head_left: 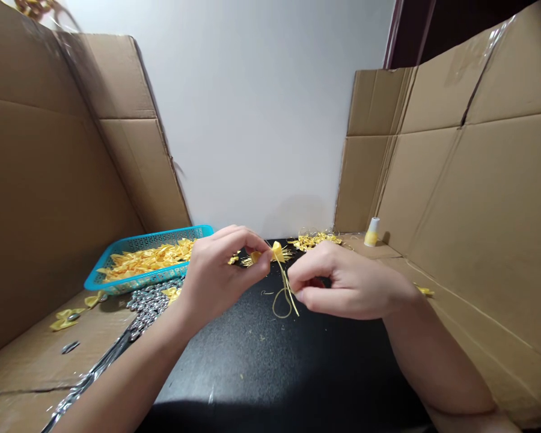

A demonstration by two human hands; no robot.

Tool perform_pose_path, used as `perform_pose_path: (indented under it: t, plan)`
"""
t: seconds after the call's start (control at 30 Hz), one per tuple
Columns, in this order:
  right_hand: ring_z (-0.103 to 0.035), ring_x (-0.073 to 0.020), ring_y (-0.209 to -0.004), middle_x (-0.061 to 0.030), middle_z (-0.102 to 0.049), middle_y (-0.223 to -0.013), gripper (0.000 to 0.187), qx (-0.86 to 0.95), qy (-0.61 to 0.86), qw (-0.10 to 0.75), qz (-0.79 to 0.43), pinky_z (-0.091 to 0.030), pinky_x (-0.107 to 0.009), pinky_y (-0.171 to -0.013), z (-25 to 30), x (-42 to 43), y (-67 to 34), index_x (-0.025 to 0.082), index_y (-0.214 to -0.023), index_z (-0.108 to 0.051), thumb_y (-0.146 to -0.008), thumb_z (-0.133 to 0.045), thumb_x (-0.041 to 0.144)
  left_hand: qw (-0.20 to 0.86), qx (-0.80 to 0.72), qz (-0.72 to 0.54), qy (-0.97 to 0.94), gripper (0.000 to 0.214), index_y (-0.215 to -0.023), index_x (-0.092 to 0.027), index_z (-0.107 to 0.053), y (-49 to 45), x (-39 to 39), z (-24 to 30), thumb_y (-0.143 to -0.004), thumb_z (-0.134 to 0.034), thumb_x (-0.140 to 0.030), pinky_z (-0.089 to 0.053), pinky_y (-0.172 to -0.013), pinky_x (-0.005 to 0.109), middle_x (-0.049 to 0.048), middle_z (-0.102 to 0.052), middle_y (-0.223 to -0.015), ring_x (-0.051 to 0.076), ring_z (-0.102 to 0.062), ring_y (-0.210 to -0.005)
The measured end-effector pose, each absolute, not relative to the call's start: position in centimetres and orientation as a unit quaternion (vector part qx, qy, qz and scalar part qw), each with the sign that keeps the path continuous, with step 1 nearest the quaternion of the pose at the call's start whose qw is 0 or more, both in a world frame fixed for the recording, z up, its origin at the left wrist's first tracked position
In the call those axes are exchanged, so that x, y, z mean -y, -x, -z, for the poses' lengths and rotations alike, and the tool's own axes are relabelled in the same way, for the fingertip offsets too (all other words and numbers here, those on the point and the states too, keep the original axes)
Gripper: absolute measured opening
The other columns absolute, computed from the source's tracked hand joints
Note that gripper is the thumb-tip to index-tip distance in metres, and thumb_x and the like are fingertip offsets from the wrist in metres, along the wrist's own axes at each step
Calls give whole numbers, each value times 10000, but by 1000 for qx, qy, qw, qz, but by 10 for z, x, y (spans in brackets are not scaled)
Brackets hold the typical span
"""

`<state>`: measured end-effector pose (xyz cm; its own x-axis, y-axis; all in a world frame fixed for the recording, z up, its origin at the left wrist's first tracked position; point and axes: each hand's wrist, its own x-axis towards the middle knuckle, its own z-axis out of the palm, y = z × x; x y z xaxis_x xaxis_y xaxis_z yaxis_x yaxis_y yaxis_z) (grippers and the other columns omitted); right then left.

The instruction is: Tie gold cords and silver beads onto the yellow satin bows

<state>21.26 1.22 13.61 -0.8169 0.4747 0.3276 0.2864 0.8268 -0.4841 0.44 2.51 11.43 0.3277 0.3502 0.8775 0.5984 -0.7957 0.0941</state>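
Observation:
Between thumb and forefinger, my left hand [228, 261] pinches a small yellow ribbon bow [277, 251]. From the bow hangs a yellow cord [285, 282], which forms a loop below and has a loose straight end. My right hand [342, 281] is closed, its thumb and forefinger pressed together on the cord just right of the bow. The exact grip of the right fingertips is partly hidden. Both hands are held above the black table top [252, 367].
A blue basket [148, 278] of yellow bows stands at left, beside a heap of silver beads [151, 304]. Finished-looking yellow pieces [315, 240] lie at the back. A thread cone [372, 232] stands at right. Cardboard walls [478, 174] flank both sides.

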Motion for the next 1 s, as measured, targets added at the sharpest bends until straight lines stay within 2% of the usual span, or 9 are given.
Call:
perform_pose_path:
  t: [0.07, 0.13, 0.33, 0.4, 0.53, 0.7, 0.83, 1.0]
  plan:
    - [-407, -79, -548, 60, -435, -562, 227, 938, 207, 197, -198, -339, -220, -549, -135, -12, -214, 178, -585, -513, -786, -492, 75, 201, 227, 509, 805, 126, -729, -200, -605, -5, -24, -113, -777, -635, -88, -493, -619, 256, -15, -701, -695, 111, -609, -623]
    - [-448, -82, -574, 54, -492, -587, 215, 942, 220, 180, -180, -361, -222, -574, -135, -13, -216, 174, -611, -563, -794, -510, 75, 264, 179, 504, 803, 144, -771, -211, -599, -5, -24, -113, -779, -652, -77, -507, -627, 266, -15, -718, -716, 115, -622, -627]
    - [-564, -109, -671, 8, -663, -736, 134, 930, 289, 152, -168, -411, -225, -619, -134, -16, -221, 172, -749, -659, -820, -553, 129, 363, 135, 474, 790, 189, -825, -213, -605, 0, -28, -109, -742, -731, -100, -526, -636, 271, -23, -755, -736, 129, -657, -642]
    - [-560, -113, -671, -2, -664, -752, 109, 924, 294, 191, -154, -406, -224, -605, -135, -15, -219, 169, -778, -658, -846, -589, 217, 385, 134, 469, 783, 189, -819, -214, -612, 1, -29, -109, -735, -741, -104, -519, -627, 262, -32, -757, -729, 124, -658, -628]
    - [-524, -110, -650, 1, -618, -723, 183, 895, 305, 303, -122, -387, -226, -599, -134, -8, -210, 163, -786, -635, -874, -597, 319, 408, 137, 462, 776, 161, -835, -225, -630, 0, -29, -108, -750, -735, -136, -509, -606, 260, -36, -764, -739, 126, -667, -628]
    - [-501, -93, -623, 21, -584, -685, 201, 857, 316, 388, -119, -369, -223, -603, -126, -9, -196, 160, -773, -604, -919, -539, 281, 404, 139, 480, 766, 183, -856, -222, -634, 1, -34, -105, -739, -748, -139, -515, -617, 276, -20, -763, -742, 140, -665, -629]
    - [-493, -90, -626, 20, -557, -667, 229, 856, 282, 421, -104, -363, -225, -620, -121, -15, -190, 153, -736, -577, -939, -492, 216, 394, 147, 498, 759, 190, -868, -229, -620, 3, -37, -102, -752, -736, -133, -522, -644, 288, -11, -760, -768, 147, -666, -657]
    - [-404, -69, -551, 57, -426, -574, 251, 841, 248, 470, -103, -324, -201, -551, -118, -17, -186, 167, -629, -475, -876, -513, 141, 319, 162, 523, 773, 143, -860, -220, -618, -1, -36, -102, -789, -704, -131, -520, -662, 290, 1, -749, -794, 138, -657, -679]
